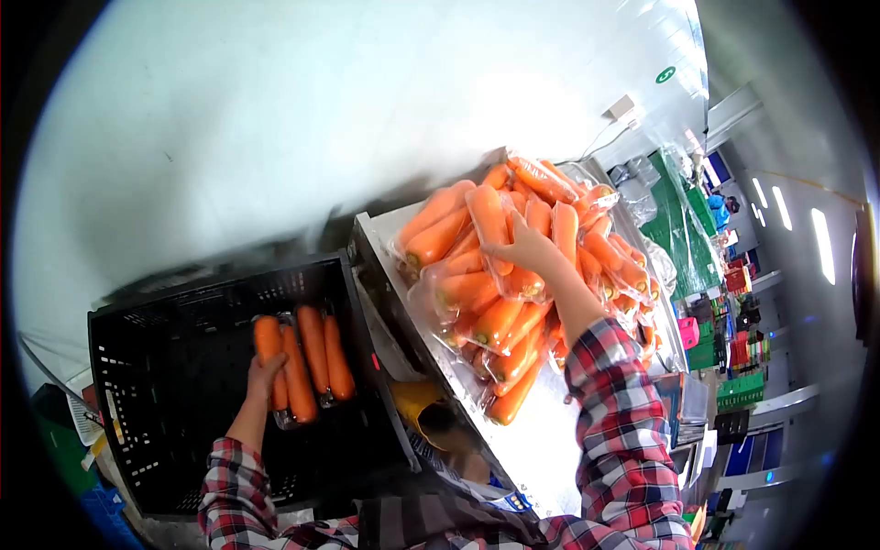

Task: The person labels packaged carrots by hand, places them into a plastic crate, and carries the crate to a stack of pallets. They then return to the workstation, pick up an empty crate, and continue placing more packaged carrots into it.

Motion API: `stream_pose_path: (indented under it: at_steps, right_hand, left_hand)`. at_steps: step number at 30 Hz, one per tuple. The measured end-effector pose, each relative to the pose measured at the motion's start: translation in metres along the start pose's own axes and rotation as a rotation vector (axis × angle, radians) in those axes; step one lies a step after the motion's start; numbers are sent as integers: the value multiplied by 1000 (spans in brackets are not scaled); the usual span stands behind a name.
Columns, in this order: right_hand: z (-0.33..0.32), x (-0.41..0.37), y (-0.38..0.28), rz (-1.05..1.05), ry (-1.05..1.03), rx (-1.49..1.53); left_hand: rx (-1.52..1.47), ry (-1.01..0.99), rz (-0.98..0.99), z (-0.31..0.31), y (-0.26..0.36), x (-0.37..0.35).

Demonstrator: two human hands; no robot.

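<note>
My left hand reaches into a black plastic crate and is closed on the side of a clear bag of carrots. Beside it in the crate lies a second bag of carrots. Over to the right, my right hand grips a bag of carrots at the top of a large heap of bagged carrots. This heap rests on a pale metal table. The fingertips of my right hand are partly hidden by the plastic and the carrots.
A white wall rises behind crate and table. Between them, low down, is a yellow object with a dark opening. Further right are green crates and more goods. A blue crate stands at the lower left.
</note>
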State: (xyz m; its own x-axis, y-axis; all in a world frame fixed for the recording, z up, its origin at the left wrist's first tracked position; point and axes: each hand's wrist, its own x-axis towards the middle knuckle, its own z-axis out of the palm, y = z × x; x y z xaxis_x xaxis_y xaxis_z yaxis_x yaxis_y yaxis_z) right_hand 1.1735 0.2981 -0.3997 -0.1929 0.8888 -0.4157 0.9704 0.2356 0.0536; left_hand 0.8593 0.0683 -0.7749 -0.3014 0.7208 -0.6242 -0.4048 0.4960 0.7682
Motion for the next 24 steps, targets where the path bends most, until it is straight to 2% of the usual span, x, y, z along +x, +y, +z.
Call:
stream_pose_path:
  at_steps: [1, 3, 5, 6, 9, 11, 13, 14, 15, 16, 17, 19, 21, 22, 23, 24]
  right_hand:
    - [4, 13, 3, 11, -60, -36]
    - [15, 20, 4, 16, 57, -40]
    - [21, 16, 1, -14, 199, 9]
    - [18, 21, 7, 5, 140, 64]
    - [28, 37, 41, 48, 155, 318]
    - [44, 51, 70, 18, 199, 589]
    - [48, 16, 46, -182, 211, 865]
    - [50, -2, 34, -286, 197, 1001]
    - [50, -21, 11, -375, 88, 968]
    - [47, -43, -9, -546, 102, 938]
    - [45, -66, -29, -718, 114, 912]
    - [38, -65, -21, -505, 101, 733]
    - [34, -4, 35, -373, 549, 501]
    - [30, 30, 67, -263, 707, 369]
    - [37, 57, 110, -138, 723, 169]
    - [49, 81, 152, -50, 656, -40]
  left_hand:
    - [144, 81, -2, 14, 5, 8]
    - [218, 176, 117, 26, 6, 18]
    - [684, 501, 323, 36, 14, 10]
    - [917, 663, 432, 45, 27, -2]
    - [541, 378, 901, 69, 79, -41]
    - [-57, -232, 599, 99, 106, -73]
    - [-141, -571, 439, 144, 153, -127]
    - [-279, -637, 402, 167, 160, -142]
    - [-415, -697, 365, 186, 165, -153]
    - [-509, -761, 359, 196, 167, -156]
    - [-599, -715, 323, 205, 177, -163]
    - [-752, -571, 179, 191, 164, -135]
    - [-715, -434, 227, 158, 147, -122]
    - [-765, -530, 188, 137, 142, -114]
    - [-818, -597, 136, 112, 133, -113]
    - [-750, -511, 153, 89, 133, -117]
